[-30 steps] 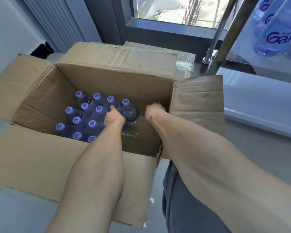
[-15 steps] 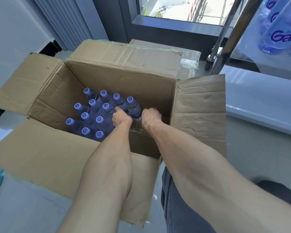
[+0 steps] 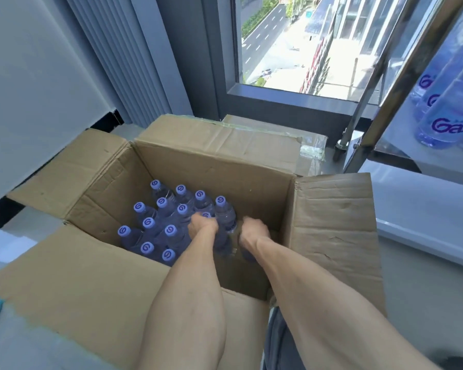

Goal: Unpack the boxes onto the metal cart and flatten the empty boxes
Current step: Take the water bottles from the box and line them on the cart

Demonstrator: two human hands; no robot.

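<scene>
Plastic bottle pack (image 3: 171, 225) between both hands' grip

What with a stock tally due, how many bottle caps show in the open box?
13 caps, on bottles inside the box: four along the far row, nine nearer and leftward, one half behind the left hand. More may hide under it and the right hand.

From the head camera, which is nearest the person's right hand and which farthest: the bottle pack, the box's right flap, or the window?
From the right hand:
1. Bottle pack, touching it, just left.
2. Right flap, to its right.
3. Window, far beyond the box.
</scene>
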